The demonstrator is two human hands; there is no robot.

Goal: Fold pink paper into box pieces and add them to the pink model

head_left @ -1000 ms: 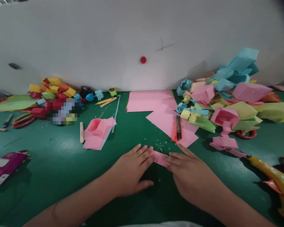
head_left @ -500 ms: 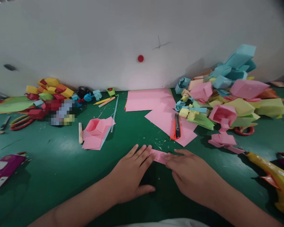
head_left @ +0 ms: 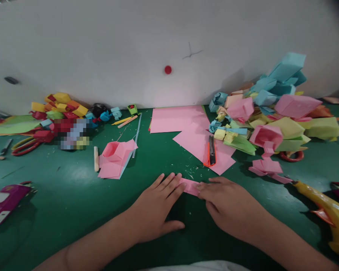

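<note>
A narrow folded strip of pink paper (head_left: 190,186) lies on the green tabletop between my hands. My left hand (head_left: 155,209) rests flat, its fingers stretched out over the strip's left end and its thumb spread towards me. At the strip's right end, the bent fingers of my right hand (head_left: 228,205) are pressed together on the paper, with one finger sticking out on the far side. My fingers hide both ends of the strip. Just beyond, an orange and black box cutter (head_left: 211,151) sits on a pink sheet (head_left: 190,145).
Folded paper pieces (head_left: 271,109) are heaped at the right, near a yellow glue gun (head_left: 322,207). To the left are a pink folded paper shape (head_left: 113,152), a glue stick (head_left: 96,159), scissors (head_left: 25,146) and a purple tool (head_left: 9,201). A white wall (head_left: 115,56) rises behind.
Almost nothing differs. My right hand has shifted very slightly; the pink strip and my left hand keep their places.
</note>
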